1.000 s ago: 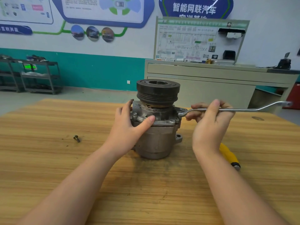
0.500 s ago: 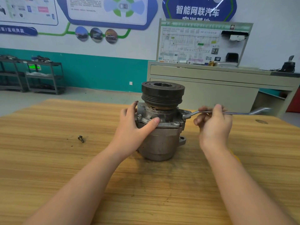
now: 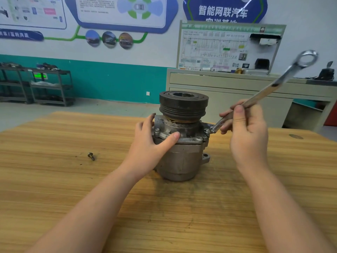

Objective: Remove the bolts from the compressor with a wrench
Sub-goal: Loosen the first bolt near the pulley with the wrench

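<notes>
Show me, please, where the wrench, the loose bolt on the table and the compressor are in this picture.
wrench (image 3: 262, 94): head view, on the middle of its shaft, above the right hand.
loose bolt (image 3: 91, 156): head view, on its head and shank, lying on the table.
compressor (image 3: 184, 157): head view, on the grey metal body below the pulley.

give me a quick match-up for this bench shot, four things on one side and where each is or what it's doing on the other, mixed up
Things:
1. wrench
2. loose bolt
3. left hand
4. pulley

States:
A. lying on the table, left of the compressor
B. dark, on top of the compressor
C. tilted up, held in the right hand
D. gripping the compressor body

Pairs: 1-C, 2-A, 3-D, 4-B
</notes>
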